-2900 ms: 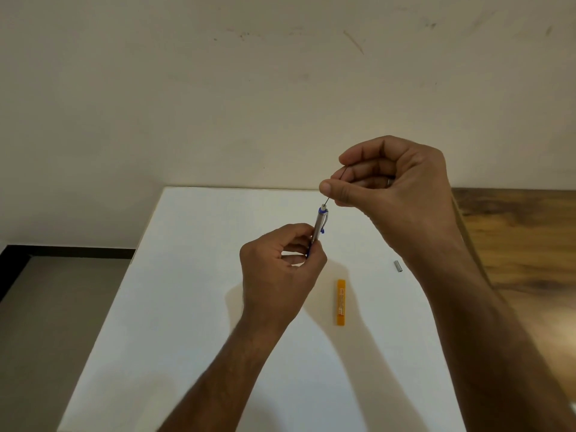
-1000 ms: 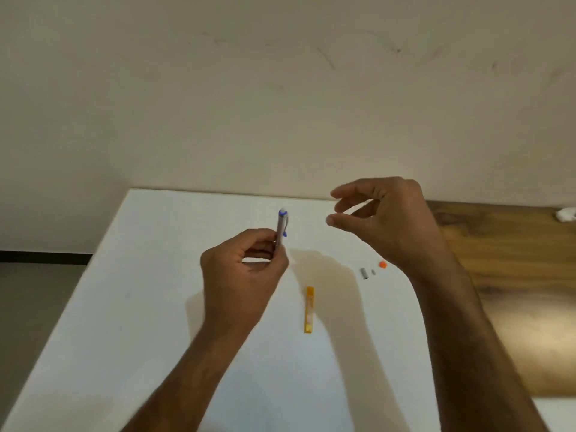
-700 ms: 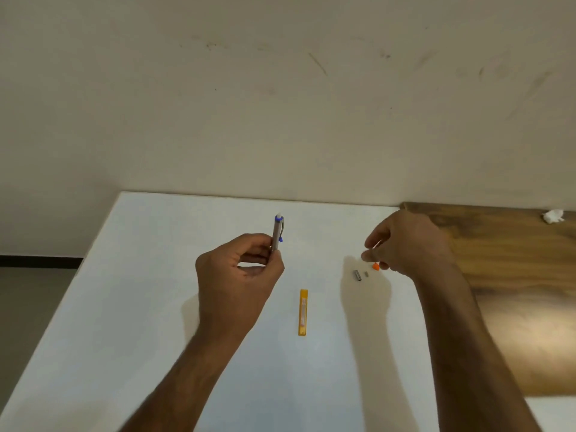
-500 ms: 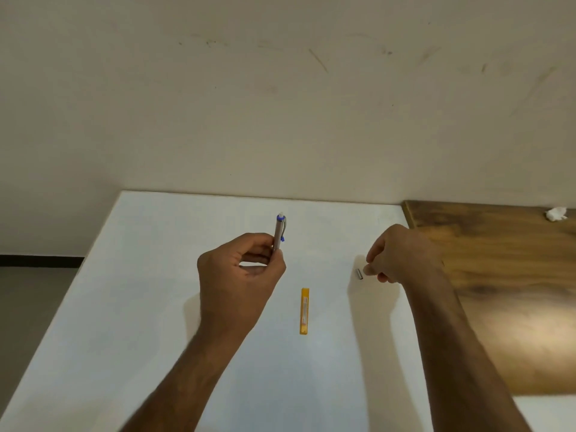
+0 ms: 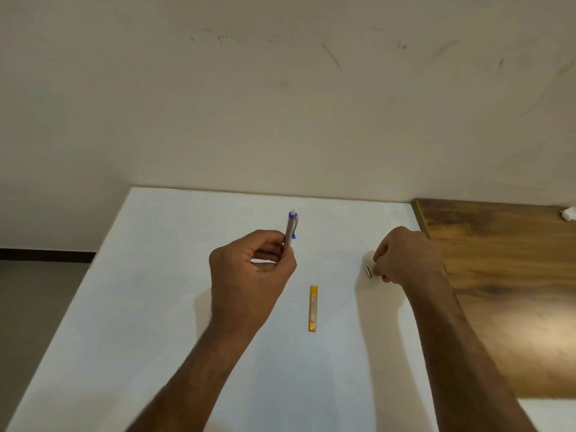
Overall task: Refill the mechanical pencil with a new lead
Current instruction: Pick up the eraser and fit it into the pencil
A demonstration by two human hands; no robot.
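Note:
My left hand (image 5: 249, 275) grips a silver mechanical pencil (image 5: 291, 228) with a blue clip, holding it upright above the white table (image 5: 156, 307), its white-tipped top end up. My right hand (image 5: 405, 260) rests low on the table to the right, fingers curled and pinched together. Its fingertips touch a small metal cap (image 5: 368, 272) that lies on the table. Whatever sits under the fingers is hidden. A yellow lead case (image 5: 313, 308) lies flat between the two hands.
A dark wooden surface (image 5: 498, 275) adjoins the white table on the right, with a small white scrap (image 5: 568, 213) at its far edge. A plain wall rises behind the table. Floor shows off the table's left edge.
My right hand dropped from beside the pencil's top to the small parts on the table and now covers the orange piece. My left hand kept the pencil upright.

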